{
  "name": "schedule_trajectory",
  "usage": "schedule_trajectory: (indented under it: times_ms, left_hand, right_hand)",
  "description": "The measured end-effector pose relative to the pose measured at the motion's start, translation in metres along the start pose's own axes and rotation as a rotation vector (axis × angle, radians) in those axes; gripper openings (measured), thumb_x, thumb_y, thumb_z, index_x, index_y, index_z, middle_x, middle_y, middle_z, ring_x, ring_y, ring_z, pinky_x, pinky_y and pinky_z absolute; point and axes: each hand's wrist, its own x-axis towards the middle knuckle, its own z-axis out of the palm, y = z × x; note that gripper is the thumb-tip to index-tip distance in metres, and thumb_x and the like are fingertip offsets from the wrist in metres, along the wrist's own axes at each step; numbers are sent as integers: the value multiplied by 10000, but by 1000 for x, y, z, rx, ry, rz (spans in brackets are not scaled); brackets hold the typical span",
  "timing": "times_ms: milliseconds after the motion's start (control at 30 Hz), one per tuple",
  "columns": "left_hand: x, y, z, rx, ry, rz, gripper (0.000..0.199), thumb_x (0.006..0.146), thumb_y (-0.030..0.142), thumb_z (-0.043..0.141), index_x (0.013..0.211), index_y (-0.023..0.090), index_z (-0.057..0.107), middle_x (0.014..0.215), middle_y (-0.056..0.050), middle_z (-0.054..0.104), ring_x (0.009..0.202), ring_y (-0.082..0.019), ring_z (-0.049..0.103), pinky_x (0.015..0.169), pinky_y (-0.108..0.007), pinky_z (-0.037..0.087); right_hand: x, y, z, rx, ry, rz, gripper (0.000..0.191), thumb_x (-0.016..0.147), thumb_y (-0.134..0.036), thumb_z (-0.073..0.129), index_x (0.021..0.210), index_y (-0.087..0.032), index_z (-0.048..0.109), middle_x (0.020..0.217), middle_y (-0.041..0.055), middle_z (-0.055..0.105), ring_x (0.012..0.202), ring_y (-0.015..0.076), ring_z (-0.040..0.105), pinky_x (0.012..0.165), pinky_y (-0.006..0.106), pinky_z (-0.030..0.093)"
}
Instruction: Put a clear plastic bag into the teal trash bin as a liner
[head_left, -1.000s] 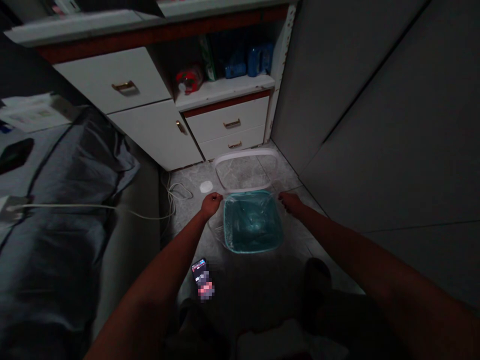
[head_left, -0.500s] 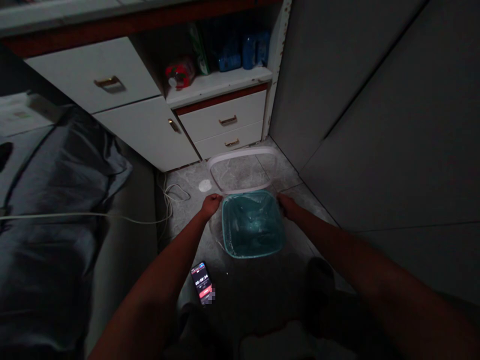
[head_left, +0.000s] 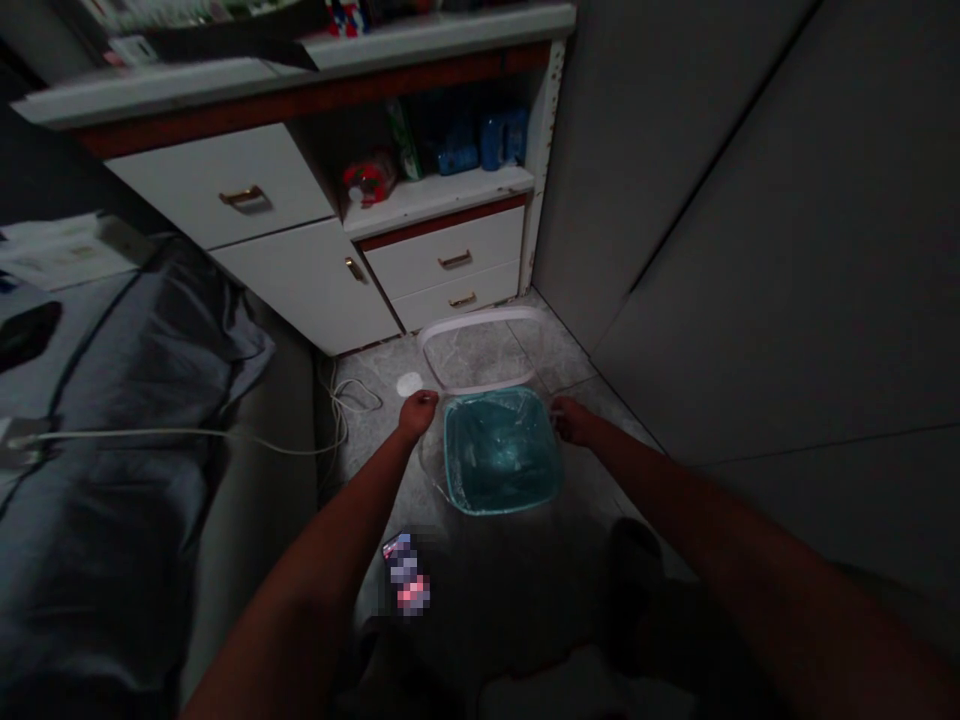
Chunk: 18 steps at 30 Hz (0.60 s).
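A teal bin (head_left: pixel 502 455) stands on the grey tiled floor with a clear plastic bag lining it and hanging over its rim. My left hand (head_left: pixel 418 410) is closed at the bin's upper left, pinching the clear bag's edge. At the upper right, my right hand (head_left: pixel 571 420) has its fingers bent together on the bag's edge, close to the rim. A pale rounded ring (head_left: pixel 480 320) lies on the floor just beyond the bin.
A white cabinet (head_left: pixel 292 280) with drawers and a shelf stands ahead. Grey panels (head_left: pixel 787 300) rise at the right. At the left are a bed (head_left: pixel 112 400) and a white cable (head_left: pixel 262 440). A phone (head_left: pixel 405 572) lies on the floor near my left forearm.
The view has tilted up, showing more of the cabinet top. Both hands stay beside the bin; the right hand's fingers have shifted slightly at the bag's edge.
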Motion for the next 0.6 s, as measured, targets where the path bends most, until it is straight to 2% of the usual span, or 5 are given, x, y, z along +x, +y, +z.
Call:
schedule_trajectory:
  times_ms: [100, 233, 333, 433, 600]
  left_hand:
    - [-4, 22, -18, -13, 104, 56, 273, 841, 318, 609, 1015, 180, 766, 985, -81, 765, 923, -210, 665, 877, -335, 518]
    - [-16, 62, -39, -230, 71, 39, 403, 895, 392, 572, 1197, 178, 731, 884, -39, 700, 667, -140, 587, 657, -263, 489]
    - [-30, 91, -47, -408, 3, -35, 421, 915, 436, 548, 1230, 198, 693, 845, -15, 675, 592, -116, 558, 593, -237, 465]
    - [-47, 109, -51, -479, -10, -76, 374, 904, 433, 564, 1165, 197, 691, 874, -30, 700, 624, -123, 595, 600, -239, 473]
    - [-91, 103, -58, -484, -22, -99, 404, 849, 508, 628, 1044, 170, 735, 937, -69, 747, 681, -139, 641, 640, -258, 488]
  right_hand:
    - [-16, -18, -11, 53, 115, 10, 82, 926, -204, 554, 872, -217, 494, 669, -28, 468, 498, 97, 389, 457, 206, 282]
    - [-34, -52, -22, 69, 147, -115, 48, 959, -233, 585, 992, -216, 554, 750, -15, 523, 512, 79, 356, 460, 197, 265]
    - [-52, -80, -23, 104, -16, -247, 203, 1023, -330, 547, 1197, -233, 587, 864, 13, 611, 496, 73, 337, 446, 192, 259]
    - [-76, -101, -22, 144, -206, -316, 346, 1063, -388, 474, 1376, -255, 540, 963, 49, 675, 507, 92, 416, 450, 196, 332]
    - [-116, -92, -27, 166, -295, -249, 290, 1067, -344, 445, 1288, -208, 573, 925, 72, 713, 541, 129, 538, 489, 228, 464]
